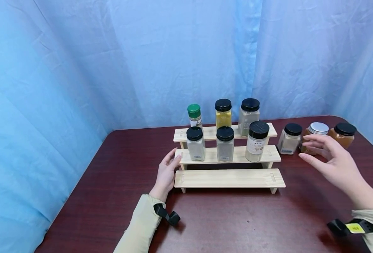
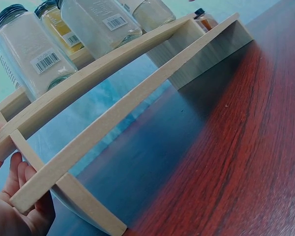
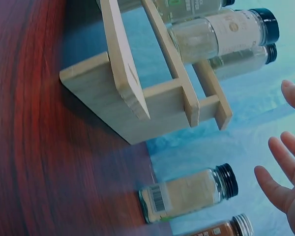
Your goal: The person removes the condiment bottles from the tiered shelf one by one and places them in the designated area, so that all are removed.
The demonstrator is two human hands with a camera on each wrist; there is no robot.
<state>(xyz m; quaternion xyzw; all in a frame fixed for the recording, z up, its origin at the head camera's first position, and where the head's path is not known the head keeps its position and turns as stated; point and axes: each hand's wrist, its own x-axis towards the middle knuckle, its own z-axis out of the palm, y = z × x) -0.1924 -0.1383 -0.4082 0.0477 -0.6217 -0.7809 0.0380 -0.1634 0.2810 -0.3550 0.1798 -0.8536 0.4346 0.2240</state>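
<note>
A three-step wooden spice rack [image 1: 230,178] stands on the table. My left hand [image 1: 166,174] grips its left end, the thumb by the middle step and the other fingers [image 2: 24,179] underneath. My right hand [image 1: 336,165] hovers at the right, fingers apart and holding nothing. Behind it stand a black-lidded jar of pale powder [image 1: 288,140], a silver-lidded jar [image 1: 317,128] partly covered by the fingers, and a black-lidded jar of orange-brown spice [image 1: 343,135]. The middle step bears two square jars [image 1: 195,146] and a round labelled jar [image 1: 256,144]. Nothing stands on the front step.
On the top step are a green-capped shaker [image 1: 194,113], a jar of yellow powder [image 1: 223,116] and a tall black-lidded jar [image 1: 249,117]. Blue curtains [image 1: 173,59] hang behind the dark red wooden table [image 1: 120,168]. Both wrists wear black straps.
</note>
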